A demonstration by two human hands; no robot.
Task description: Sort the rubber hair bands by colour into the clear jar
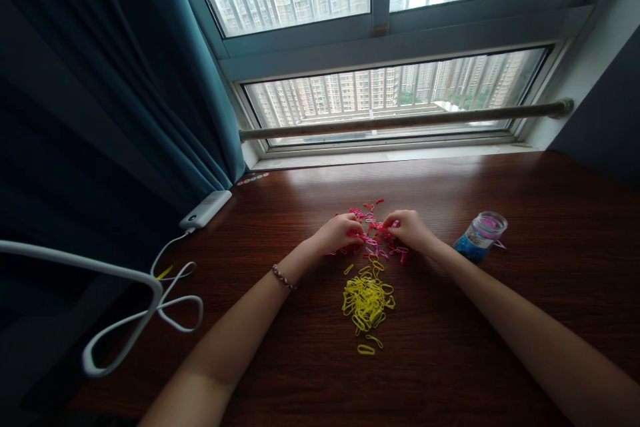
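Note:
A loose heap of pink and red rubber bands lies on the dark wooden table. My left hand and my right hand rest on this heap, fingertips pinched together on bands between them. Which single band each hand grips is too small to tell. Closer to me lies a separate pile of yellow rubber bands, with a few strays at its near edge. A beaded bracelet circles my left wrist.
A clear jar lies on its side to the right of my right hand, with blue bands inside. A white power bank with a looping white cable sits at the left. A teal curtain hangs left; the window is behind the table.

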